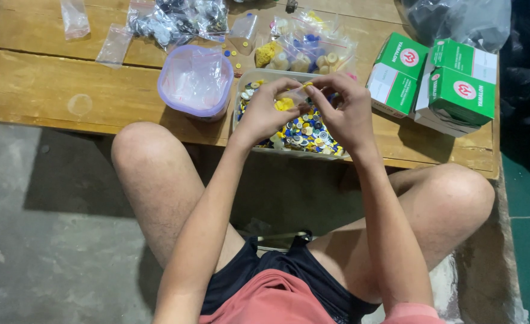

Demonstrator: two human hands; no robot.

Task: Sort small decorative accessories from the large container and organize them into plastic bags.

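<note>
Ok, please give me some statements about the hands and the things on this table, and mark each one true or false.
1. Both hands hold a small clear bag with yellow buttons over the tray of buttons. True.
2. The left hand rests on the person's knee. False: it is up at the bag, facing the right hand.
3. The round tub left of the tray is full of buttons. False: it holds clear plastic bags.
4. Green and white boxes stand right of the tray. True.
5. The table is wooden. True.

Tub [196, 81] left of tray [259, 75] (boxes [436, 81] right)
</note>
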